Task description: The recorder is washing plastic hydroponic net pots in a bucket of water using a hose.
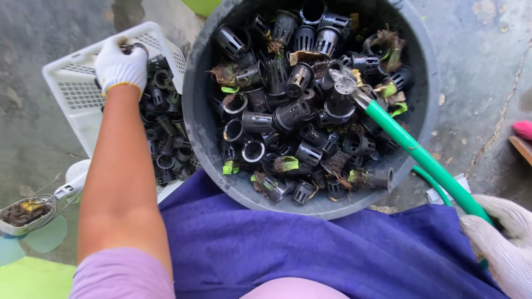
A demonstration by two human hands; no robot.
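Observation:
My left hand [120,65], in a white glove, reaches over the white slotted crate [75,83] and holds a small black net pot [134,49] above the pile of black pots in it. My right hand [501,243], also gloved, grips a green hose [421,156] at the lower right. The hose's clear nozzle [344,83] points into a large grey tub [195,99] filled with several black slotted net pots [288,113], roots and bits of green sponge.
A purple cloth [310,249] covers my lap under the tub. A small metal strainer with debris [26,213] lies at the lower left on concrete floor. A pink object [523,129] sits at the right edge.

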